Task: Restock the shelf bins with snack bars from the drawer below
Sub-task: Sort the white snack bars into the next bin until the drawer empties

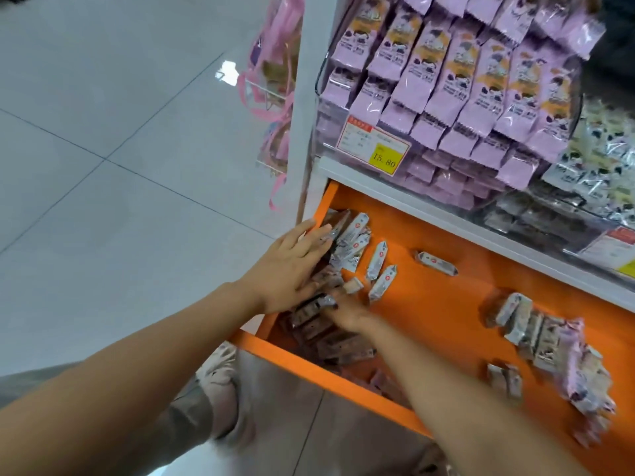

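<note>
Flat left hand pressed centre-frame bars in the drawer, right hand beside it, grip unclear; bins lay upper right.

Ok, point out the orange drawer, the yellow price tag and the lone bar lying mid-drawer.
orange drawer (439,304): head view, on its bare floor.
yellow price tag (385,160): head view, the tag's middle.
lone bar (436,263): head view, the wrapper's middle.
</note>
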Tool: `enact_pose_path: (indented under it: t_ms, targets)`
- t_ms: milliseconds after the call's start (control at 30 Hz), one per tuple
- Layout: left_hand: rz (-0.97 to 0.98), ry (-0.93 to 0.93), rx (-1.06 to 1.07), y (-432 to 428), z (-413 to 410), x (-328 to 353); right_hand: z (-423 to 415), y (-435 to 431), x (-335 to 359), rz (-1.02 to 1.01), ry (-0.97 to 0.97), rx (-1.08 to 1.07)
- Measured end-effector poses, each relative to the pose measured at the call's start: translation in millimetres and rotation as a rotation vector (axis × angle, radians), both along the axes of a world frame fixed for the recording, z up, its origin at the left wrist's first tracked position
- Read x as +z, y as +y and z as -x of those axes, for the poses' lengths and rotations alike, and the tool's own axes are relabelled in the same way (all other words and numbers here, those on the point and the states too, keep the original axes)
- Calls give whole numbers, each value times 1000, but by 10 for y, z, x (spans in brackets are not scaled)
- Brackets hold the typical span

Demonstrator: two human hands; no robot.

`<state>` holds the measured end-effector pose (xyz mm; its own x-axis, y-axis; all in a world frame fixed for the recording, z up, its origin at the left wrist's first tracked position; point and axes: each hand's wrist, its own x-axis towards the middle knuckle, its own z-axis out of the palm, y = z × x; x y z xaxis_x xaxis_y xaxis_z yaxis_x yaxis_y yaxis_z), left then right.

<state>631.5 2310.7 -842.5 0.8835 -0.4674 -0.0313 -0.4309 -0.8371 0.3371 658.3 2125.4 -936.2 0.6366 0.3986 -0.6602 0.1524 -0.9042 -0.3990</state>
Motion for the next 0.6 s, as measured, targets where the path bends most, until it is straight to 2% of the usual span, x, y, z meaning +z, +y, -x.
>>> enact_pose_path:
  t_ms: [100,200,300,433,533,600]
  targets:
    - [20,-20,-2,3,-18,-21,-21,-55,-102,-28,-42,-93]
    - [4,-21,2,5,-5,-25,-11,-212,-49,-111,-1,-287]
    - [-38,-5,11,8,-2,13,-27,-412,70,-243,-15,-450]
    - [-49,9,71,-114,-12,192,17,-606,554,-481,50,-699]
    - [76,4,236,-317,-23,370,123,-753,1009,-691,99,-816]
    - [254,135,404,-514,-13,534,236,-847,1293,-853,150,-824]
